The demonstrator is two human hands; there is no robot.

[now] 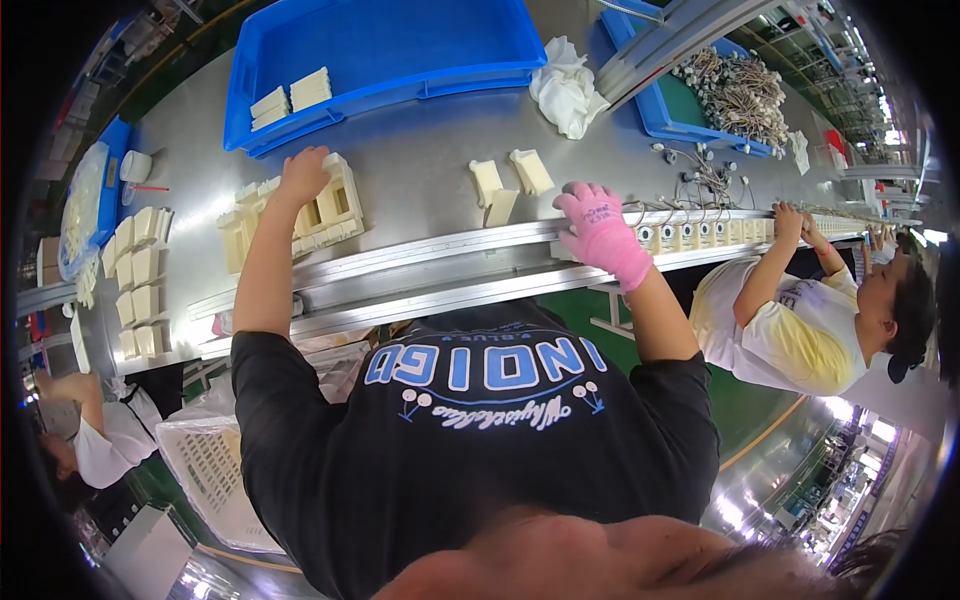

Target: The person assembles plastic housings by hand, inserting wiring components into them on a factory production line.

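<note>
Bare and with its fingers curled, my left hand (304, 176) is closed at the far side of a row of cream plastic housings (342, 200). Its fingertips are partly hidden against the housings. My right hand (602, 228) wears a pink glove and lies over the near metal rail (480, 240), fingers apart, beside a line of cream housings (690, 234) fitted in it. Just left of the glove, a few loose cream pieces (531, 172) rest on the metal table.
A blue tray (400, 85) with cream parts stands at the back, beside a crumpled white cloth (566, 88). Another blue bin (660, 110) holds wired parts (735, 95). Stacked cream housings (140, 270) stand at left. A co-worker (800, 310) works at right; a white basket (215, 480) sits below.
</note>
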